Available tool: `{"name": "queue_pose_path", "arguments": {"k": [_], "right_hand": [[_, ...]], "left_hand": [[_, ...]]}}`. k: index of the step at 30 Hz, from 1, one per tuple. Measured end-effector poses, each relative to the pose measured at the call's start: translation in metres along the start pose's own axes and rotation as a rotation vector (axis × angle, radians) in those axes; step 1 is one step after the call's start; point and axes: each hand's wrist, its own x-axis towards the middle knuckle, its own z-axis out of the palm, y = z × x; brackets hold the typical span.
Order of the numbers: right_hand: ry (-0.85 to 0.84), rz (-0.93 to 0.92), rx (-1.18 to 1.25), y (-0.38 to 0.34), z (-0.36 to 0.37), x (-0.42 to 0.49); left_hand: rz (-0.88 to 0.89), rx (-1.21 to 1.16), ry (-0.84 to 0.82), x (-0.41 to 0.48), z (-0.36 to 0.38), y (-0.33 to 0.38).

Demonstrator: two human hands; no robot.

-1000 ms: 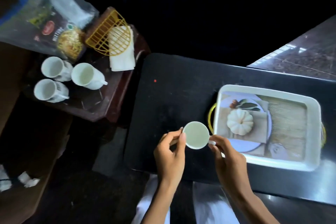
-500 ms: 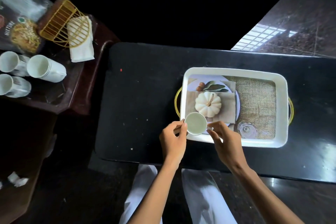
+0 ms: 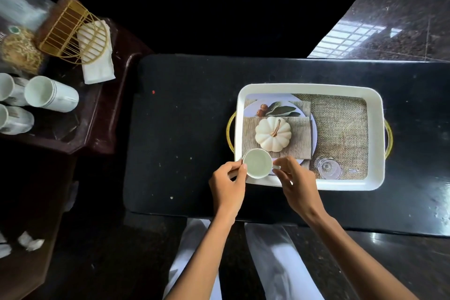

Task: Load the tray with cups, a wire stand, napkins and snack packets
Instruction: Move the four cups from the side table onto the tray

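White ceramic is what we have between our fingers — a cup (image 3: 257, 162) sitting over the near left corner of the tray (image 3: 376, 114), mouth up and empty. Whether its base rests on the tray floor we cannot tell. Our left hand (image 3: 227, 186) pinches the cup's left rim with thumb and forefinger pressed to it, while our right hand (image 3: 295, 181) grips the small handle on the cup's right side, fingers closed around it. The tray is white with gold handles at its short ends, and its floor carries a printed picture of a pumpkin, burlap and a glass; it lies on a black table (image 3: 182, 129).

Well apart on the left stands a dark brown side table (image 3: 102, 114). On it we see three more white cups (image 3: 50, 94) lying on their sides, mouths toward us, clustered at the left edge of view. Behind them a gold wire stand (image 3: 70, 31) lies tipped over, overlapping a folded white napkin (image 3: 98, 66), and a clear snack packet (image 3: 19, 48) sits just beside the stand — blurred, its label unreadable.
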Motion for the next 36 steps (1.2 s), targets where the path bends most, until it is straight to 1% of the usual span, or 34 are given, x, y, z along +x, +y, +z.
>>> {"name": "queue_pose_path", "arguments": {"k": [4, 8, 10, 14, 16, 19, 23, 25, 28, 30, 33, 36], "right_hand": [[-0.007, 0.002, 0.002, -0.001, -0.001, 0.001], [-0.036, 0.005, -0.019, -0.009, -0.007, -0.006], [0.009, 0.025, -0.052, -0.018, -0.010, -0.012], [0.197, 0.007, -0.021, -0.049, -0.006, -0.018], [0.206, -0.021, 0.044, -0.075, 0.006, -0.016], [0.142, -0.091, 0.107, -0.117, 0.037, -0.010], [0.035, -0.124, 0.194, -0.173, 0.095, 0.005], [-0.020, -0.163, 0.205, -0.202, 0.125, 0.015], [-0.054, -0.256, 0.214, -0.246, 0.171, 0.033], [-0.076, -0.297, 0.224, -0.274, 0.198, 0.047], [-0.092, -0.316, 0.231, -0.307, 0.233, 0.071], [-0.061, -0.314, 0.191, -0.331, 0.261, 0.096]], "left_hand": [[0.024, 0.055, -0.004, -0.001, -0.003, 0.002], [0.007, -0.005, -0.051, -0.001, -0.014, 0.006], [-0.007, -0.065, -0.034, -0.001, -0.028, 0.008], [0.035, -0.185, 0.017, 0.000, -0.072, 0.020], [0.069, -0.240, 0.052, 0.002, -0.101, 0.030], [0.108, -0.293, 0.132, 0.008, -0.154, 0.043], [0.162, -0.317, 0.259, 0.024, -0.233, 0.056], [0.198, -0.312, 0.322, 0.034, -0.271, 0.059], [0.234, -0.310, 0.404, 0.055, -0.323, 0.062], [0.244, -0.328, 0.427, 0.072, -0.349, 0.064], [0.263, -0.353, 0.420, 0.101, -0.372, 0.071], [0.261, -0.360, 0.389, 0.127, -0.381, 0.077]]}}
